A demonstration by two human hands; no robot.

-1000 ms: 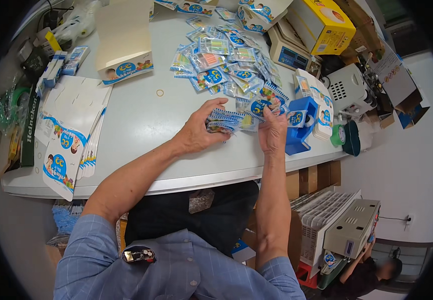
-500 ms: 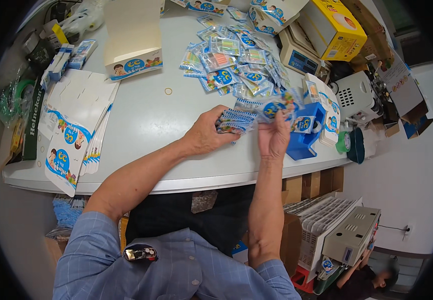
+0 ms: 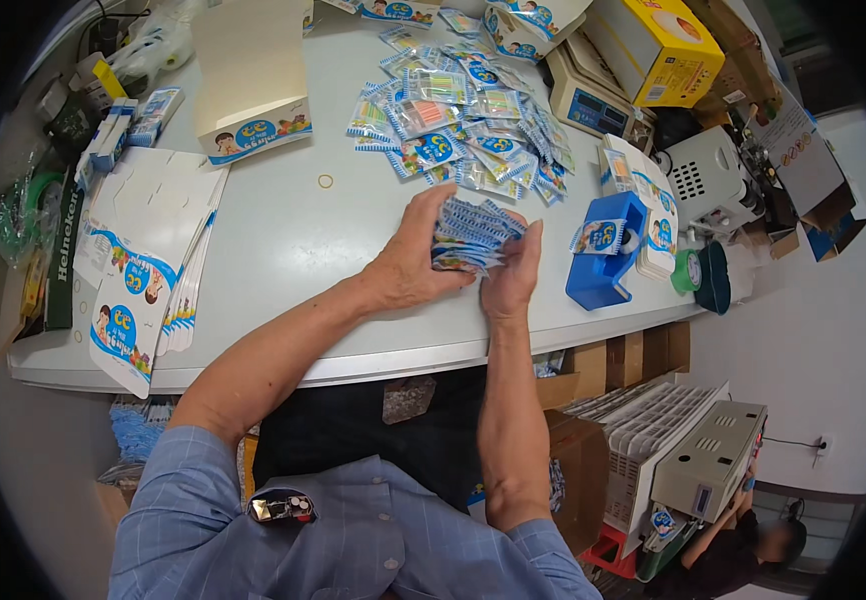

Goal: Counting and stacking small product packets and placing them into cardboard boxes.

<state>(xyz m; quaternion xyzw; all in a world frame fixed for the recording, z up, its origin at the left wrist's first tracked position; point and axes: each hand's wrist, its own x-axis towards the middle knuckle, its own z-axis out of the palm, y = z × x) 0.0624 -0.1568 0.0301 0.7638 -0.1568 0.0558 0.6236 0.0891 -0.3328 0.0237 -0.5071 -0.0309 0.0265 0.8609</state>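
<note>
A stack of small blue-and-white plastic sachets stands between my two hands above the near part of the table. My left hand wraps round its left side, thumb below and fingers behind. Pressed against the right side of the stack is my right hand, its thumb pointing up. Just beyond lies a loose pile of the same sachets, some with coloured sticks showing through clear film. To the right of my hands, one sachet rests on a blue plastic holder.
An open carton stands at the back left, beside flat printed cartons. A scale, a yellow box and green tape line the right. Another person is at lower right, by a grey machine.
My right hand has moved left from beside the blue holder, bringing its sachet against the stack in my left hand. Both hands now press the stack from its sides.
</note>
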